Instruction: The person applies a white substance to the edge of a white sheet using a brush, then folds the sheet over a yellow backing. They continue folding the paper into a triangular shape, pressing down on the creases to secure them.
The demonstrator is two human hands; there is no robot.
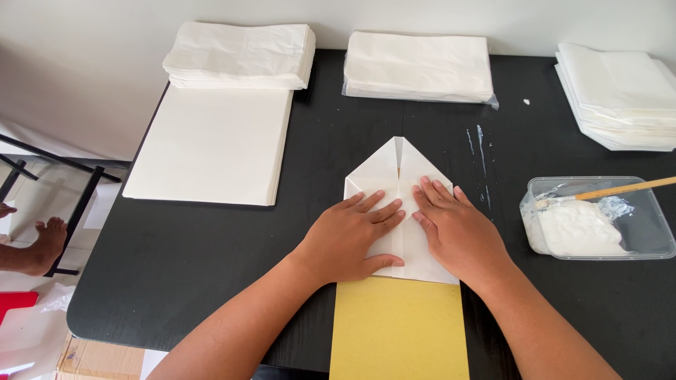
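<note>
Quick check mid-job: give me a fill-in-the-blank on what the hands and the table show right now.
1. Both hands, left hand and right hand, press flat on folded ____ paper.
2. The sheet under the folded paper's near edge is ____.
3. The brush rests in a clear ____ of white paste.
4. The table is ____.

Missing words: white; yellow; tub; black

Black table [211, 246] with faint wood grain, rounded near-left corner. White wall [84, 63] behind, plain, evenly lit by soft daylight. Left of table: black metal frame [77, 204] on pale floor [35, 204]. Another person's bare foot [46, 243] near frame. Cardboard box [98, 360] and red object [14, 302] at lower left.
</note>
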